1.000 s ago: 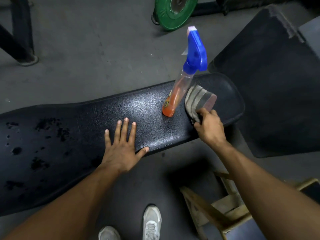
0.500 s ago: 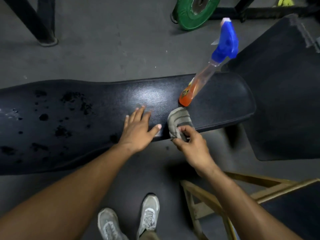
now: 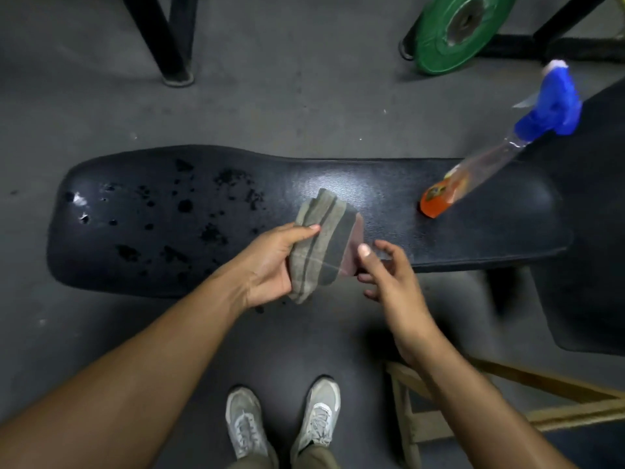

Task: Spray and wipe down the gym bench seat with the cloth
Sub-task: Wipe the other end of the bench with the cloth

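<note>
The black padded bench seat [image 3: 389, 184] runs across the middle of the view, with dark wet spray spots on its left half. My left hand [image 3: 270, 265] grips the folded grey striped cloth [image 3: 321, 242] over the seat's near edge. Beside the cloth's right edge is my right hand [image 3: 389, 275]; its thumb touches the cloth and its fingers are loosely spread. The spray bottle [image 3: 500, 154], with a blue trigger head and orange liquid, stands on the seat's right part, clear of both hands.
A green weight plate [image 3: 460, 28] leans at the back right. A black frame leg [image 3: 169, 45] stands on the grey floor at the back left. A wooden stool frame [image 3: 507, 401] is by my right leg. A second black pad [image 3: 592, 231] lies to the right.
My left hand lifted off the seat and took hold of the cloth. My right hand carried the cloth leftward from beside the bottle and has loosened its hold.
</note>
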`<state>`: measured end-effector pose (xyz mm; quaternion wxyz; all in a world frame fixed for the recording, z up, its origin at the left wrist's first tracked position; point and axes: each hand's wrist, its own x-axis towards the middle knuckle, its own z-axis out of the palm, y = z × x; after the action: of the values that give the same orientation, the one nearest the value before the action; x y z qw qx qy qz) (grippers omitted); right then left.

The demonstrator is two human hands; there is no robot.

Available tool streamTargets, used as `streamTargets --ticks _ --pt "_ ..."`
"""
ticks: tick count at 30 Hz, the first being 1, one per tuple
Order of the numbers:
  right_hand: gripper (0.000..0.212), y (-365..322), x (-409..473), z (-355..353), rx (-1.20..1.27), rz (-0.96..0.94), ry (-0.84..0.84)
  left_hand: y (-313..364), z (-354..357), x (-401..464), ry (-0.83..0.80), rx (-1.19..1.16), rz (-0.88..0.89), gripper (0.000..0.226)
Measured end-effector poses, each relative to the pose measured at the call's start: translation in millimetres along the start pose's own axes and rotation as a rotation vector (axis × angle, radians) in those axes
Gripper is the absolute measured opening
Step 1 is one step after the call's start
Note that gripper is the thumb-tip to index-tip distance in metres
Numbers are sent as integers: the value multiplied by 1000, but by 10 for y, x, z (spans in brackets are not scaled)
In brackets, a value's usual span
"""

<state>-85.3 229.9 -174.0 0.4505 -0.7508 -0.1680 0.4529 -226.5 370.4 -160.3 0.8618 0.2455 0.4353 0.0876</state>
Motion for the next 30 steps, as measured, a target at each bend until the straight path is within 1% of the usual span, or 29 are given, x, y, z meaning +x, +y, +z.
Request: streamTargets --ticks 1,2,3,4,5,7,9,10,11,12,13,16,18,21,23,24,25,27,28,30 --pt "45 -58 33 61 73 68 -57 11 -43 -46 -15 -6 7 46" --pt "39 -118 57 123 133 96 -126 19 -69 -97 -25 -7 13 47" --pt "29 -180 69 185 156 67 -176 12 -117 -136 -39 -13 19 46" --pt "19 -230 86 245 123 0 -188 2 -146 -185 -48 -17 30 43" --pt "14 -278 100 310 86 -70 -172 -25 -193 -219 -56 -26 46 41" --pt "13 -297 152 408 26 -180 -141 -111 -287 -287 -66 -50 70 35" --pt "17 -288 172 477 -35 -254 -138 -268 -382 -334 -39 -26 73 28" --pt "17 -277 174 510 -82 -295 -134 -370 -430 -352 -21 13 55 29" --pt "16 -256 177 544 -133 -329 -124 -479 -481 -365 -13 55 30 35" --pt "14 -234 179 581 -177 -354 -116 -586 -529 -376 -19 89 10 40" --pt "14 -228 174 612 -205 -367 -111 -688 -563 -382 -27 112 2 41" --pt "18 -220 184 702 -261 -397 -92 -896 -645 -392 9 107 33 32" --pt "13 -217 235 757 -263 -401 -88 -908 -676 -395 87 126 94 21" --pt "24 -310 362 833 -295 -389 -75 -792 -748 -338 248 248 241 11" --pt "22 -408 457 887 -311 -354 -30 -686 -814 -268 384 379 352 16" --pt "19 -443 512 900 -360 -328 23 -628 -851 -233 460 472 400 21" --pt "22 -464 566 906 -429 -283 86 -571 -892 -210 533 563 442 27" --pt "48 -450 648 925 -566 -176 149 -458 -987 -193 632 689 524 37" --pt "58 -429 651 943 -638 -180 145 -412 -1041 -193 657 760 557 40" --pt "64 -317 618 992 -790 -302 95 -339 -1152 -199 674 937 598 44"
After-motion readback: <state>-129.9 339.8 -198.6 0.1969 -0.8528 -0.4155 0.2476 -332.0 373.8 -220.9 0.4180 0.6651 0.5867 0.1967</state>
